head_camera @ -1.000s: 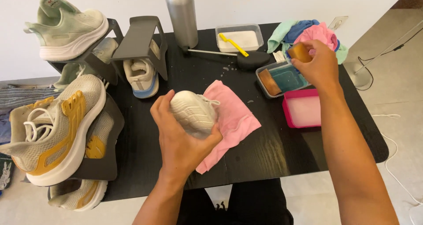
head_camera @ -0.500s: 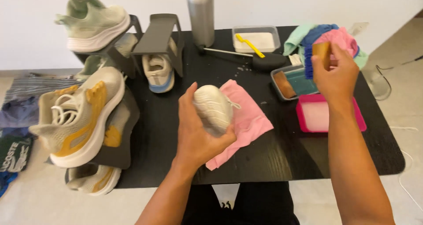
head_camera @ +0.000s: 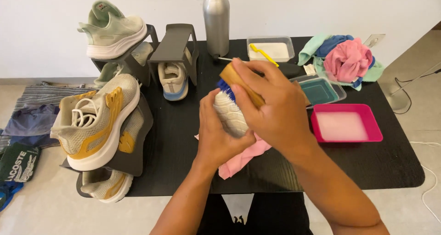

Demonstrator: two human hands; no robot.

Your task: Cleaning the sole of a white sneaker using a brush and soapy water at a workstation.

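Brush now on shoe, both gripped.

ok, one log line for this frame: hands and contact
left hand: holds white shoe | right hand: wooden brush on shoe | under: pink cloth

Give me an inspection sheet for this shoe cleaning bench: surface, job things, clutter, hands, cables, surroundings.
Surface: black table, pink cloth under the work.
Job's things: white shoe; wooden brush, blue bristles on the shoe.
Clutter: pink tray of milky liquid, teal tub, clear tub with yellow tool, metal bottle, rag pile.
Hands: left hand grips the shoe; right hand grips the brush.
Cables: white cable and dark cable on the floor, right.
Surroundings: shoe racks with sneakers, clothes on the floor, white wall.
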